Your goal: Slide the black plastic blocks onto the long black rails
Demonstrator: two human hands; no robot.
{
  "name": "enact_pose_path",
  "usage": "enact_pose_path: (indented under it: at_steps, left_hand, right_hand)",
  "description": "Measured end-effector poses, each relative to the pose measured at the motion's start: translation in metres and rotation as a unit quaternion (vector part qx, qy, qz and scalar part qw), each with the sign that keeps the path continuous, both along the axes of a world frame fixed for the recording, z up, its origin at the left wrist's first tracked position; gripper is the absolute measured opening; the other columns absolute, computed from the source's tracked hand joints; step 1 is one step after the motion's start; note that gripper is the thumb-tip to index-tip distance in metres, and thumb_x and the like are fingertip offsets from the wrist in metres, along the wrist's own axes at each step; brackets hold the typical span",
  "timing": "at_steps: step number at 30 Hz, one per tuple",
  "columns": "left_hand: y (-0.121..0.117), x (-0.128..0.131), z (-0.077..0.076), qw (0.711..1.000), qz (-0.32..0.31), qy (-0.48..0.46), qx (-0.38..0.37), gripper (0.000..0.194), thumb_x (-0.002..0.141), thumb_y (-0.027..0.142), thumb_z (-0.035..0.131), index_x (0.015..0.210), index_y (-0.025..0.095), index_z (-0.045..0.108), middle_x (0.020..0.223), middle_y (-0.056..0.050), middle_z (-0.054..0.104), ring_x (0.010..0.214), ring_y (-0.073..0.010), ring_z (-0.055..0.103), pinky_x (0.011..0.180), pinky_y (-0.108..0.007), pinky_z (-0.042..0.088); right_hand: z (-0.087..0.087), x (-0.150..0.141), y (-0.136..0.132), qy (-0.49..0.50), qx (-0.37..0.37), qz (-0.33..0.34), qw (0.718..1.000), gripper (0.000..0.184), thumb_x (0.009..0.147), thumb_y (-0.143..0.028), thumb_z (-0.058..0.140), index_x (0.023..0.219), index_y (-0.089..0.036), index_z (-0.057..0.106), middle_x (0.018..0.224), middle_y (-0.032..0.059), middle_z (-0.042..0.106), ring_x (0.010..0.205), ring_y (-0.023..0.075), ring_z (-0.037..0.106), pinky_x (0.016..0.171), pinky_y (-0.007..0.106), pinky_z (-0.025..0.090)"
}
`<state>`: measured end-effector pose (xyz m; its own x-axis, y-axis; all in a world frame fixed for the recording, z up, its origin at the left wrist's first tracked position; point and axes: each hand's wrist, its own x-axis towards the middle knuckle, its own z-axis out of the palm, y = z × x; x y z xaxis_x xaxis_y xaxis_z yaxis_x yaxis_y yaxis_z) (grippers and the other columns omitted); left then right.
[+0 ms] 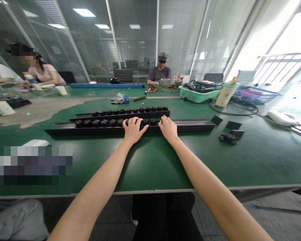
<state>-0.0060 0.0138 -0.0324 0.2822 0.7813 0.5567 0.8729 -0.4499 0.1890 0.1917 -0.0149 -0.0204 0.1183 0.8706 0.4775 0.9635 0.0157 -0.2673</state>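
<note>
A long black rail [190,128] lies across the green table, with a row of small round black pieces [104,123] seated along its channel. My left hand [134,130] rests over this row with its fingers spread, touching the rail and covering some of the pieces. Just right of the last visible round piece [153,121], my right hand [168,129] is closed at the rail, fingers curled. Whatever its fingertips pinch is hidden. Behind stands a second black rail [115,117], also carrying a row of round pieces.
Several flat black square pieces [233,125] lie to the right, near a loose part [227,139]. Farther back are a green basket [199,96] of cables, a cream cup [226,94], a blue bin [259,95] and gloves [119,98]. Other people sit around the table.
</note>
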Motion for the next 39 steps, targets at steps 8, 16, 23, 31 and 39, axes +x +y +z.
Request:
enact_pose_path:
  at_steps: [8, 16, 23, 31, 39]
  left_hand:
    - [-0.001, 0.000, 0.001, 1.000, 0.004, 0.002, 0.003, 0.043, 0.102, 0.055, 0.049, 0.133, 0.028, 0.065, 0.140, -0.012, 0.063, 0.136, -0.0319, 0.049, 0.124, -0.057, 0.018]
    - [0.000, 0.000, 0.000, 1.000, 0.000, -0.002, -0.002, 0.044, 0.102, 0.055, 0.049, 0.133, 0.029, 0.065, 0.139, -0.012, 0.062, 0.136, -0.0325, 0.048, 0.124, -0.058, 0.018]
    - [0.002, 0.000, -0.002, 1.000, 0.000, -0.002, 0.006, 0.044, 0.102, 0.055, 0.048, 0.133, 0.028, 0.065, 0.140, -0.012, 0.062, 0.136, -0.0322, 0.049, 0.124, -0.058, 0.018]
    - [0.000, 0.001, 0.000, 1.000, 0.001, -0.003, -0.002, 0.044, 0.102, 0.055, 0.049, 0.133, 0.029, 0.065, 0.141, -0.012, 0.061, 0.136, -0.0326, 0.048, 0.124, -0.058, 0.018]
    - [0.000, 0.001, 0.000, 1.000, 0.002, -0.003, 0.005, 0.044, 0.102, 0.055, 0.049, 0.133, 0.028, 0.065, 0.139, -0.012, 0.062, 0.136, -0.0321, 0.049, 0.124, -0.057, 0.018]
  right_hand:
    - [0.001, 0.000, -0.001, 0.004, -0.002, 0.003, 1.000, 0.030, 0.106, -0.021, 0.041, 0.116, -0.018, 0.069, 0.146, 0.0122, 0.064, 0.121, 0.0259, 0.066, 0.094, 0.033, 0.052]
    - [0.002, 0.000, -0.002, 0.005, -0.003, 0.004, 1.000, 0.030, 0.106, -0.021, 0.039, 0.112, -0.019, 0.069, 0.140, 0.0130, 0.067, 0.116, 0.0256, 0.066, 0.090, 0.032, 0.050]
    - [0.005, 0.006, -0.004, -0.001, -0.018, -0.014, 1.000, 0.030, 0.106, -0.022, 0.038, 0.110, -0.020, 0.068, 0.124, 0.0117, 0.072, 0.109, 0.0247, 0.067, 0.081, 0.030, 0.047]
    - [0.005, 0.009, -0.003, 0.010, -0.023, -0.016, 1.000, 0.029, 0.106, -0.025, 0.041, 0.112, -0.021, 0.069, 0.122, 0.0106, 0.073, 0.107, 0.0245, 0.067, 0.079, 0.030, 0.047]
    - [0.003, 0.011, -0.002, 0.029, -0.014, -0.004, 0.999, 0.031, 0.106, -0.025, 0.041, 0.117, -0.022, 0.070, 0.133, 0.0097, 0.071, 0.112, 0.0245, 0.067, 0.083, 0.030, 0.050]
